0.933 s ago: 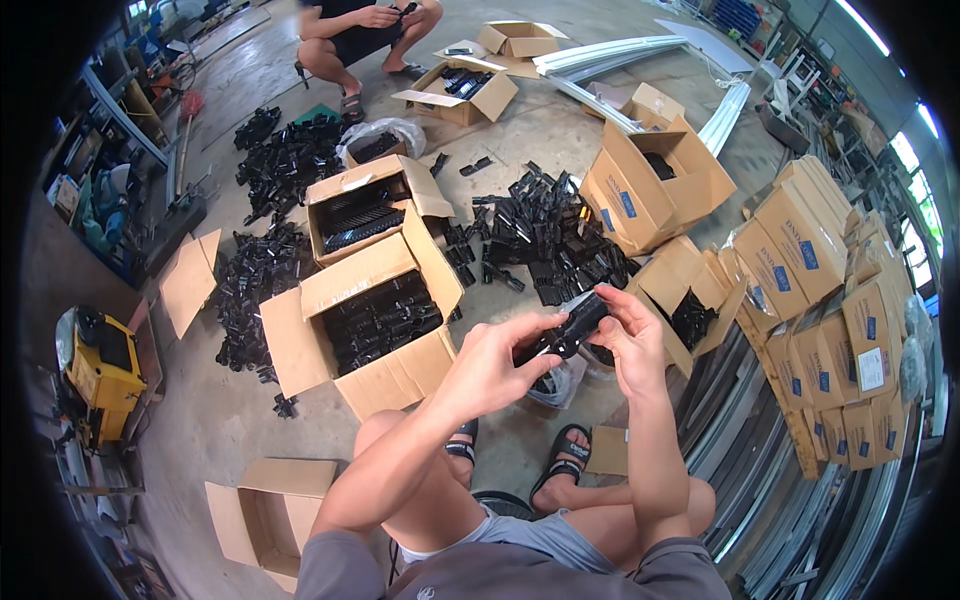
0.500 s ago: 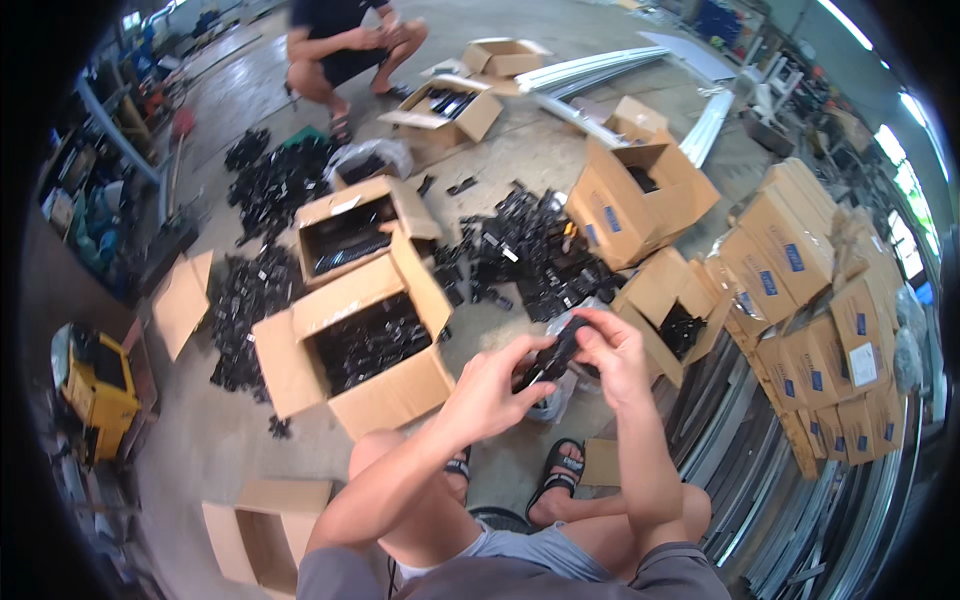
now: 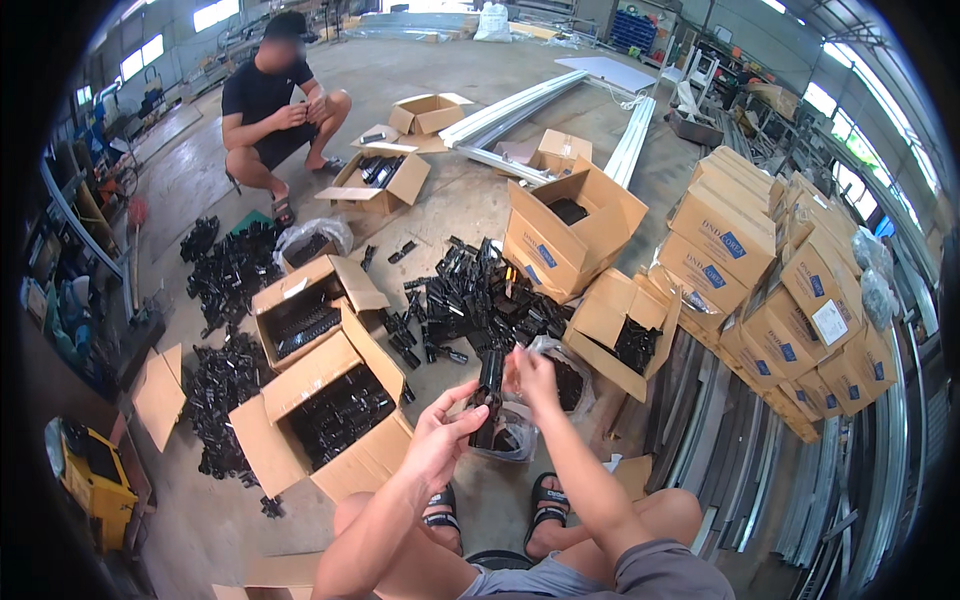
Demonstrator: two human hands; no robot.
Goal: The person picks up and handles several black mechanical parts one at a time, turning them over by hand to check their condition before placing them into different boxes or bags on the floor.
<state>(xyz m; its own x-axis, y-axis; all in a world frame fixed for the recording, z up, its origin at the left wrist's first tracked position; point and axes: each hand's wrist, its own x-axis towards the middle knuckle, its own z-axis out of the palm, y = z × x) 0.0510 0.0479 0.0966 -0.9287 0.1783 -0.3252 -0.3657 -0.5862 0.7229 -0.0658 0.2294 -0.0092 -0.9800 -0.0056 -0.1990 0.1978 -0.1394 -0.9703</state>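
My left hand (image 3: 440, 430) is closed around an elongated black part (image 3: 489, 385), held upright in front of my knees. Close to the part's right side is my right hand (image 3: 532, 378), its fingers drawn together; whatever they hold, if anything, is too small to make out. Below my hands is a clear plastic bag (image 3: 518, 442), and just beyond my right hand another bag (image 3: 585, 385) holds black parts. A large heap of black parts (image 3: 480, 300) lies on the floor farther out.
An open carton (image 3: 365, 468) of black parts stands at my left, another carton (image 3: 262, 325) behind it. On the right are an open carton (image 3: 600, 350), stacked closed cartons (image 3: 720, 235) and long metal profiles (image 3: 720, 460). A person (image 3: 268, 115) squats at the far left.
My view has tilted up, bringing more of the far room into sight. Both hands were on the black part; now the left holds it upright and the right has come away to its side.
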